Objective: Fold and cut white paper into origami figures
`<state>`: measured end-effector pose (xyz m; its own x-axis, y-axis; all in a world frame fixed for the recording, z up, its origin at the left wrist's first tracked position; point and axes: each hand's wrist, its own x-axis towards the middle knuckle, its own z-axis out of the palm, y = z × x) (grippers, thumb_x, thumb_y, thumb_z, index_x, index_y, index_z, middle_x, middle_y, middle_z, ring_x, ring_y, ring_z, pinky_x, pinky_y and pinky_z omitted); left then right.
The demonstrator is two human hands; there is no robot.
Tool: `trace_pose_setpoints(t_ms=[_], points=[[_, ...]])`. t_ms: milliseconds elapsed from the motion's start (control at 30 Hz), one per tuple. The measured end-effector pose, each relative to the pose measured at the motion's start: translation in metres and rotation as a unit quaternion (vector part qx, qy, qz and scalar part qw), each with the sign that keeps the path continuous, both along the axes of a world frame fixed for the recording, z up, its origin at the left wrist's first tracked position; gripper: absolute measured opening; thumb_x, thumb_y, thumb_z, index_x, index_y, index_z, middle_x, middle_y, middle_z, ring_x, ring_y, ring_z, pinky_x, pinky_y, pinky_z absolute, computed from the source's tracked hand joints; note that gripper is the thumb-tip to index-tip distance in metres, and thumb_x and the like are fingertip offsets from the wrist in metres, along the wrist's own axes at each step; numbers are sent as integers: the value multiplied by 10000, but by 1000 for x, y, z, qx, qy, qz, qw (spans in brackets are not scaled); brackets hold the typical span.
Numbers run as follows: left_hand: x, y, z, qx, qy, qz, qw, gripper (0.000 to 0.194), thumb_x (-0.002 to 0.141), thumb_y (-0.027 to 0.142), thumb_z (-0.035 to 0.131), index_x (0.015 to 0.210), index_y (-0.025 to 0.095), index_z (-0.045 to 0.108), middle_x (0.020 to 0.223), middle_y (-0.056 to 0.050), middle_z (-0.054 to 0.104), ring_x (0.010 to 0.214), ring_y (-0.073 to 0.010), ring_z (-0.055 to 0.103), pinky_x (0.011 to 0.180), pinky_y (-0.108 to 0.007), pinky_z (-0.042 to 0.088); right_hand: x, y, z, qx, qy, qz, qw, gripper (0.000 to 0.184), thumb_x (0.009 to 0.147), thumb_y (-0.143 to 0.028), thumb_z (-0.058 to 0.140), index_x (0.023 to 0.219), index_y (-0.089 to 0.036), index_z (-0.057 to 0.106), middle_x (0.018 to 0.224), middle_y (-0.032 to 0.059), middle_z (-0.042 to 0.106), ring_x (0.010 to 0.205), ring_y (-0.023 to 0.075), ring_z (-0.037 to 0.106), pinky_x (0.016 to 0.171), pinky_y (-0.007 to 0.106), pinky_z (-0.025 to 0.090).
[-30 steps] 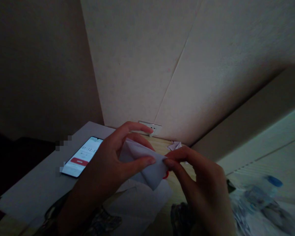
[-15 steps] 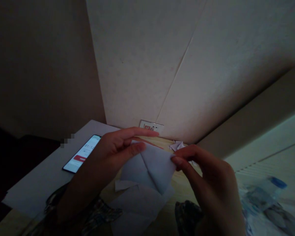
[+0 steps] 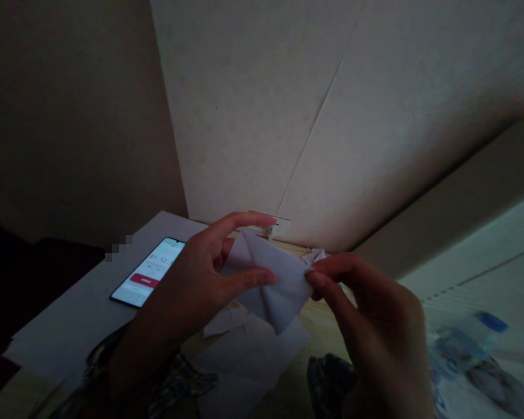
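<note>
A folded piece of white paper (image 3: pixel 283 291) is held up between both hands above the table, with creases running down from its top corner. My left hand (image 3: pixel 205 273) grips it from the left, thumb across the front and other fingers behind, the index finger stretched out over the top. On the other side, my right hand (image 3: pixel 362 314) pinches the paper's right corner between thumb and index finger. Under the hands lie a creased white sheet (image 3: pixel 248 366) and a smaller paper strip (image 3: pixel 227 322).
A phone (image 3: pixel 146 273) with a lit timer screen rests on a stack of white paper (image 3: pixel 74 314) at left. Near the wall is a folded paper piece (image 3: pixel 314 256), below a socket (image 3: pixel 283 224). A clear plastic bottle (image 3: pixel 471 340) with a blue cap lies at right.
My left thumb went up to the paper's top edge, then came back down onto its middle. The paper spread flatter, then tilted. My right hand kept its pinch, shifting slightly right.
</note>
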<state>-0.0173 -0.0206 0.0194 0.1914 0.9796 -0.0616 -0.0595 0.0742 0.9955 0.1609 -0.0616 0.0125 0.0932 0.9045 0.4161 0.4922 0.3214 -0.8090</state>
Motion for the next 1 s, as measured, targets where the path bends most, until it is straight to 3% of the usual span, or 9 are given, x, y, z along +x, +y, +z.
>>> trace_pose_setpoints(t_ms=[167, 267, 333, 433, 833, 1000], points=[[0, -4, 7, 13, 23, 32, 999, 349, 618, 139, 803, 925, 288, 732, 627, 57, 736, 560, -155, 691, 492, -171, 508, -1, 5, 2, -13, 25, 8, 1000, 114, 818, -173, 701, 779, -276, 730, 700, -65, 726, 645, 109, 645, 573, 179, 481], [0, -4, 7, 21, 31, 42, 998, 367, 622, 139, 804, 950, 292, 739, 667, 53, 736, 582, -152, 684, 508, -172, 510, -2, 8, 3, -39, 25, 9, 999, 96, 788, -195, 725, 839, -271, 752, 716, -46, 746, 643, 127, 664, 557, 190, 504], [0, -4, 5, 36, 41, 44, 998, 410, 613, 146, 813, 989, 293, 737, 665, 54, 724, 574, -145, 668, 497, -164, 498, -3, 8, 3, -54, 25, 20, 998, 44, 789, -214, 717, 779, -250, 741, 698, -30, 736, 638, 137, 662, 553, 199, 512], [-1, -2, 2, 44, 43, 43, 997, 396, 628, 173, 810, 999, 285, 730, 639, 59, 702, 555, -133, 652, 481, -149, 484, -5, 9, 3, -67, 26, 37, 997, 138, 816, -216, 672, 682, -223, 703, 646, -20, 707, 615, 137, 644, 542, 200, 503], [-7, 6, -6, 41, 44, -60, 996, 488, 626, 160, 813, 1067, 266, 630, 714, 72, 718, 671, -158, 720, 546, -173, 542, -1, 7, 5, -33, 20, 9, 999, 193, 823, -216, 678, 631, -231, 685, 557, -68, 659, 540, 88, 599, 511, 170, 423], [-6, 2, -12, 58, 93, 52, 993, 584, 524, 232, 857, 1057, 240, 619, 802, 30, 716, 695, -195, 709, 541, -221, 529, -1, 6, 3, -26, 21, 15, 999, 186, 836, -224, 683, 651, -245, 689, 559, -84, 654, 534, 74, 596, 520, 157, 426]])
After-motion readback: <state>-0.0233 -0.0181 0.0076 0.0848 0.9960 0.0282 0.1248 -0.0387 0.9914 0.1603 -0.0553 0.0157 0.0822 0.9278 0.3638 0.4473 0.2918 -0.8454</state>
